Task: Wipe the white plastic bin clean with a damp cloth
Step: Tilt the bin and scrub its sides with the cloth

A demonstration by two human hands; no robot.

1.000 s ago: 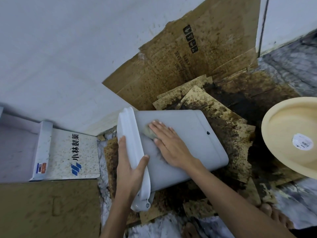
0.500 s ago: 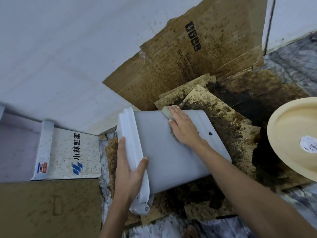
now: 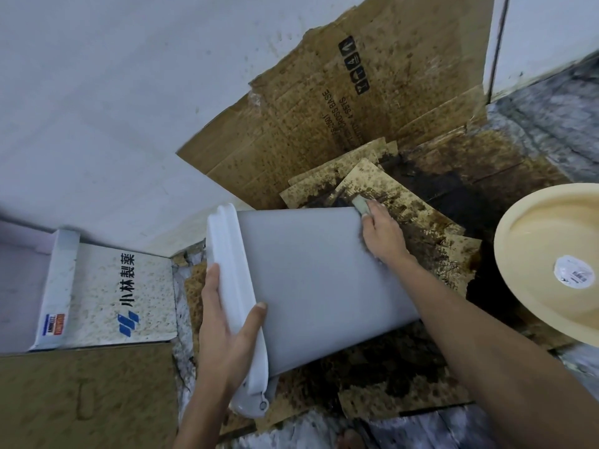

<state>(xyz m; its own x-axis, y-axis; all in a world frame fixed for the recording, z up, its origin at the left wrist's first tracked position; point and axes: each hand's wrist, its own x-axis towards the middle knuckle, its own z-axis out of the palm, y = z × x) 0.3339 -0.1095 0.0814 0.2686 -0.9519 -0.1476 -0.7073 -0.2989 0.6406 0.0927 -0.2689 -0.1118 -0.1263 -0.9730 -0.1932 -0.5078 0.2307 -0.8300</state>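
white plastic, smooth and matte, makes up the bin (image 3: 317, 286), which lies on its side on stained cardboard (image 3: 405, 377) spread over the floor, its rimmed mouth toward the left and its base toward the right; seen from the head camera, the left hand (image 3: 223, 332) is clamped around the thick rolled rim, fingers behind and thumb across the front, seemingly to steady the bin and keep it from rolling or sliding under the wiping pressure; the right hand (image 3: 382, 234) is closed on a small pale cloth (image 3: 361, 204), pinching it against the far upper corner near the base, where the flat side wall curves into the bottom edge; only a folded end of the cloth shows past the fingertips; laying the bin down probably gives a broad, level face to wipe; the wall looks even and free of visible marks, though fine dirt is too small to tell; the cardboard is speckled, dark and soggy in patches; a cream round basin (image 3: 551, 264) sits at the right, apart from the bin; a printed white box (image 3: 107, 293) lies flat at the left by the wall.
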